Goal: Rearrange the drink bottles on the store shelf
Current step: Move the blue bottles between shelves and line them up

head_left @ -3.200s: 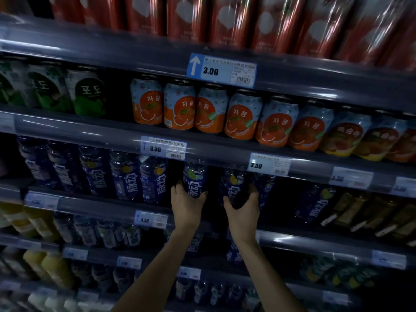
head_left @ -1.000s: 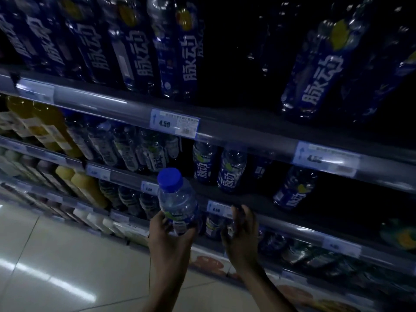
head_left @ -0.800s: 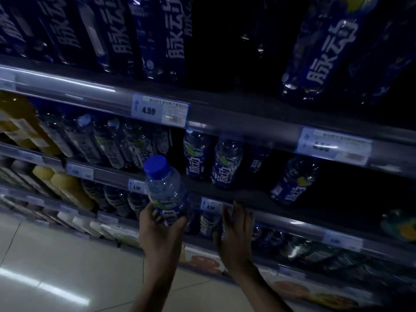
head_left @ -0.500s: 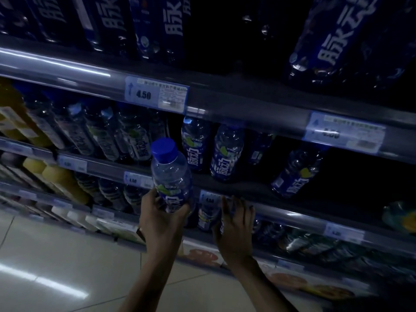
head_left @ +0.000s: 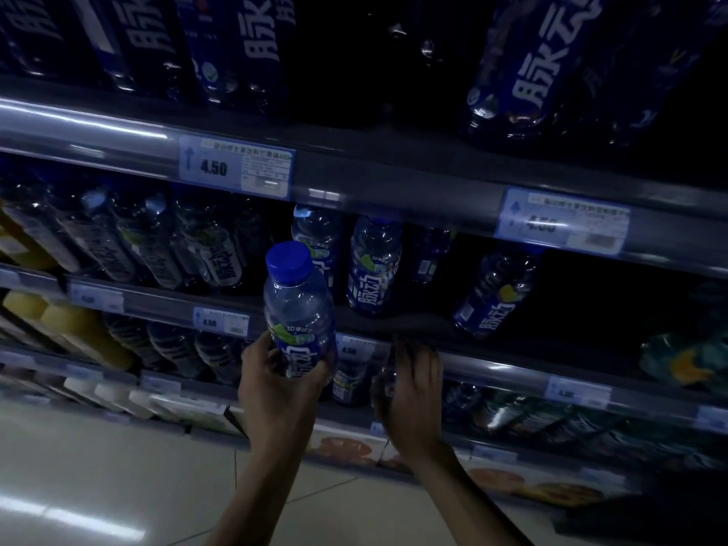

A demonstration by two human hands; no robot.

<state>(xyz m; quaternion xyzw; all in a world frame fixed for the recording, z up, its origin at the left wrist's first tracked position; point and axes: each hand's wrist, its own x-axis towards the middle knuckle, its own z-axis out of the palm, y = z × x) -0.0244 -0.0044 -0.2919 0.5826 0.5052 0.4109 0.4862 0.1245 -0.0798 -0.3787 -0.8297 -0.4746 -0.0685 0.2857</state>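
Observation:
My left hand (head_left: 275,392) grips the lower body of a clear drink bottle (head_left: 297,305) with a blue cap and blue label, held upright in front of the middle shelf. My right hand (head_left: 413,396) curls around a second, dark bottle (head_left: 381,382) at the edge of the shelf below; most of that bottle is hidden by my fingers. On the middle shelf behind stand matching blue-label bottles (head_left: 374,266), one (head_left: 315,234) directly behind the held bottle and another (head_left: 492,297) leaning further right, with a dark gap between them.
Tall blue bottles (head_left: 528,72) fill the top shelf above a rail (head_left: 394,191) with a 4.50 price tag (head_left: 236,167). Clear bottles (head_left: 212,254) and yellow drinks (head_left: 78,329) sit to the left. The tiled floor (head_left: 98,486) lies below.
My view dropped from the can shelves to the lower bottle shelves. In the last second my left hand has raised its bottle slightly toward the middle shelf; the right hand stays low.

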